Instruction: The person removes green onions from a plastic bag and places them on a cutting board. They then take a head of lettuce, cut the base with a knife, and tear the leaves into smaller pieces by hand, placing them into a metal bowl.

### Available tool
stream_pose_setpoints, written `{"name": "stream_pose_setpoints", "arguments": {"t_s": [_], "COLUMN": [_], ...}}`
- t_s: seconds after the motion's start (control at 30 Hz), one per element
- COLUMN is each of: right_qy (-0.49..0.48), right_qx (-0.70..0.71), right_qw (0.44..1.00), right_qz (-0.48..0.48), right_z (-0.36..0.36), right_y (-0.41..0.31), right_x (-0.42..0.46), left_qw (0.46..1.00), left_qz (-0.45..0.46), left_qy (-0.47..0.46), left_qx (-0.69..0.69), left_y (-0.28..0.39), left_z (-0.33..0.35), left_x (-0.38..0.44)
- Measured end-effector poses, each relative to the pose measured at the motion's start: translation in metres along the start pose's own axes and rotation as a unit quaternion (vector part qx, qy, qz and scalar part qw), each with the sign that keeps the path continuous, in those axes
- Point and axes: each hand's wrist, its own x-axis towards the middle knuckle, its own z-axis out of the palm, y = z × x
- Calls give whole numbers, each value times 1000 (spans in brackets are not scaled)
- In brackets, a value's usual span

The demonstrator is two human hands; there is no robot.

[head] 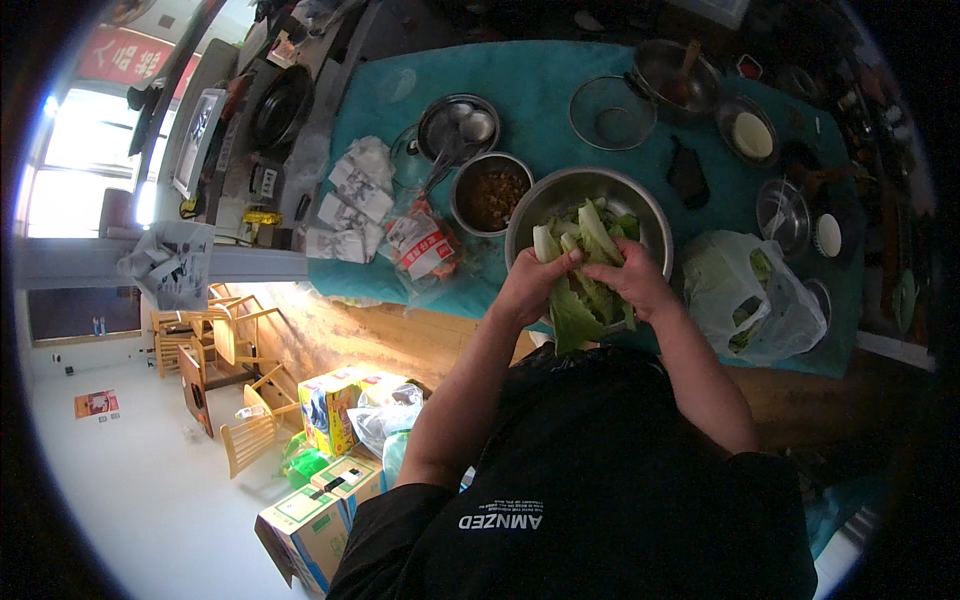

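Leafy lettuce [574, 315] with pale stalks is held between both hands over a large stainless steel bowl [654, 202]. My left hand [534, 283] grips the leaves and stalks on the left side, thumb towards the middle. On the right side, my right hand [634, 279] is closed round the same bunch, its thumb near the other thumb. More green leaves lie in the bowl behind the hands. Some leaf ends hang over the bowl's near rim. A clear plastic bag [750, 300] holding green vegetables stands to the right of the bowl.
On the teal tablecloth [525, 82] stand a steel bowl of brown chopped food [491, 193], a bowl with ladles [459, 127], a wire strainer [613, 112] and a pan [677, 79]. Plastic packets [424, 247] lie left. Cardboard boxes [307, 525] sit on the floor.
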Motion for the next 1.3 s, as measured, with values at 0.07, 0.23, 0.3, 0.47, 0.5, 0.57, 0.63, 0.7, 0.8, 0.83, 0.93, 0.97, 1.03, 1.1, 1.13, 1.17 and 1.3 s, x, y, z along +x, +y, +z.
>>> {"name": "stream_pose_setpoints", "arguments": {"t_s": [0.07, 0.23, 0.3, 0.47, 0.5, 0.57, 0.63, 0.7, 0.8, 0.83, 0.93, 0.97, 1.03, 1.1, 1.13, 1.17, 1.3], "right_qy": [-8, -12, -32, 41, 48, 63, 113, 181, 183, 187, 194, 186, 163, 62, 24, -13, -20], "right_qx": [-7, 12, 24, 66, 61, 51, 3, -71, -90, -110, -313, -297, -264, -257, -262, -267, -301], "right_qw": [1000, 1000, 999, 996, 996, 997, 994, 980, 976, 973, 930, 936, 945, 956, 955, 953, 953], "right_qz": [-4, 7, 35, 41, 33, 17, -11, -41, -77, -76, -3, -37, -105, -127, -134, -142, -34], "right_z": [2, 6, 5, -11, -14, -20, -26, -34, -42, -45, -41, -39, -28, -18, -10, -3, 2], "right_y": [-4, -9, -8, 15, 15, 13, 12, 7, -4, -6, -12, -9, -4, 0, 5, 11, 15], "right_x": [-1, 1, 3, 20, 21, 20, 19, 18, 12, 12, 16, 17, 15, 11, 10, 10, 10], "left_qw": [999, 999, 998, 998, 998, 996, 993, 988, 982, 982, 982, 982, 980, 980, 980, 981, 976], "left_qz": [5, -20, -48, -36, -28, -13, 15, 32, 43, 50, 43, 37, 46, 54, 61, 68, 66], "left_qy": [-16, 4, -2, 12, 25, 53, 70, 82, 89, 90, 85, 82, 83, 78, 72, 66, 94], "left_qx": [32, 38, 45, 52, 58, 70, 92, 124, 160, 157, 163, 167, 177, 177, 172, 167, 187], "left_y": [-1, 3, 6, -2, -3, -2, 3, 4, 3, 7, 9, 7, 0, -6, -6, -6, -12], "left_z": [-8, 4, 6, -6, -7, -9, -7, -14, -32, -30, -36, -40, -44, -41, -34, -31, -34], "left_x": [1, -2, -3, 3, 3, 4, 0, 0, 1, -3, -4, -2, 1, 2, 2, 2, 1]}}
